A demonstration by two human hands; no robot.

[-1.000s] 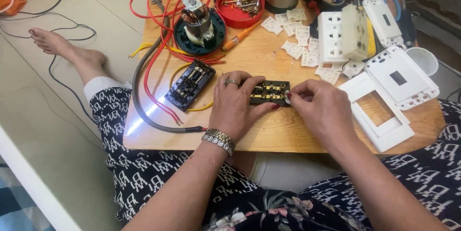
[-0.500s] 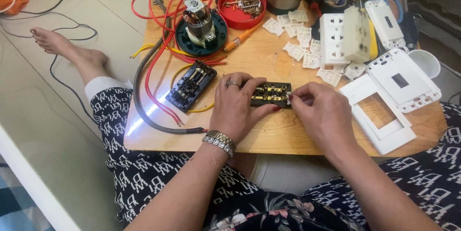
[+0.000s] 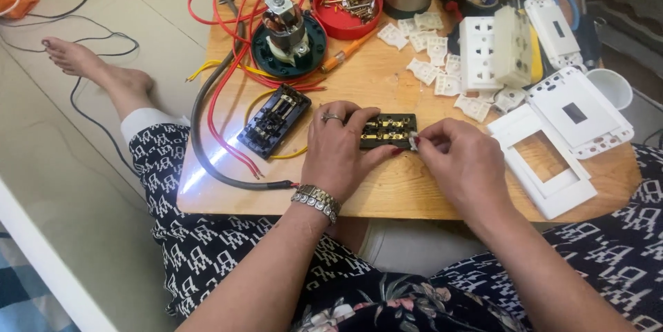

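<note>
1. Black terminal block (image 3: 389, 131) sits mid-tabletop (image 3: 387, 194), pinned by left hand (image 3: 338, 149).
2. Right hand (image 3: 461, 159) pinches small white piece (image 3: 414, 142) at its end.
3. Risk: piece slips from that fingertip grip.

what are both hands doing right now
Left hand: closed around the black terminal block, steadying it on the wooden table.
Right hand: fingertips pinched on a small pale part at the block's end.

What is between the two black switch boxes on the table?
In the head view, the left hand and a yellow wire lie between them.
</note>
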